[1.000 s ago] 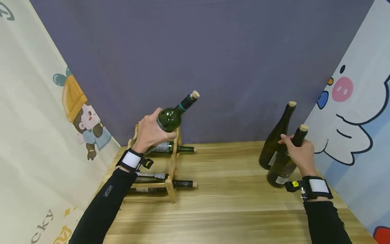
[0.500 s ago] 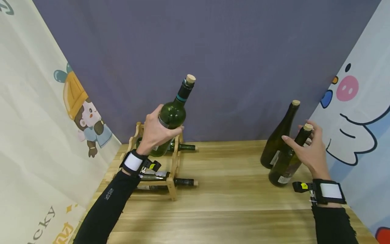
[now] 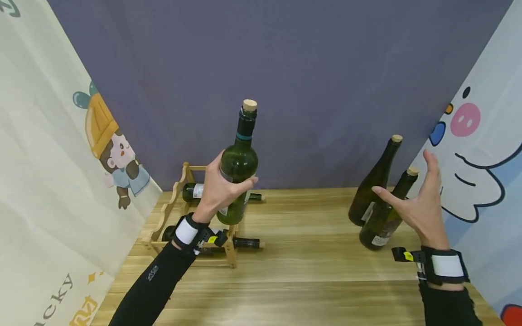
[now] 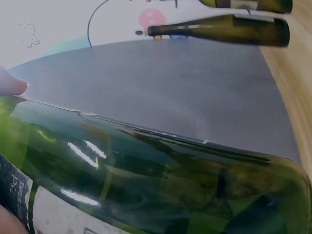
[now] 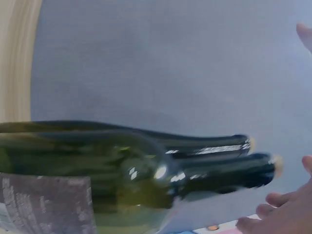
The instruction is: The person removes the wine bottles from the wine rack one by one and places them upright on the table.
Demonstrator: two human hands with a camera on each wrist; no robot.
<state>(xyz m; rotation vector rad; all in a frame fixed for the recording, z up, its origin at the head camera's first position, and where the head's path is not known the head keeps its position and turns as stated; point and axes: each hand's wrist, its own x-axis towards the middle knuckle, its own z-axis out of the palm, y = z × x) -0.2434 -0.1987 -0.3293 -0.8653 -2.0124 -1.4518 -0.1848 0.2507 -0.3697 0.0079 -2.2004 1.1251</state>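
Bottle of green glass (image 3: pixel 239 164) with a cork and teal neck band is gripped round its body by the left hand (image 3: pixel 219 188), above the wood-grain table (image 3: pixel 306 262) and overlapping the light wooden rack (image 3: pixel 231 256) in the head view; only the left wrist view makes "75cl" readable on its dark label (image 4: pixel 15 187). The right hand (image 3: pixel 424 215) is spread wide beside two upright, corked, dark olive glass bottles (image 3: pixel 383 222), where the right wrist view shows its fingers apart from the necks, and a brown label (image 5: pixel 46 204) with print too blurred to read.

"75cl" on label (image 4: pixel 17 195) of green bottle (image 4: pixel 122 161) in left grip (image 3: pixel 220 188); "cky" on pale curtain (image 3: pixel 36 181), left of grip; sleeve print (image 3: pixel 152 273) blurred.
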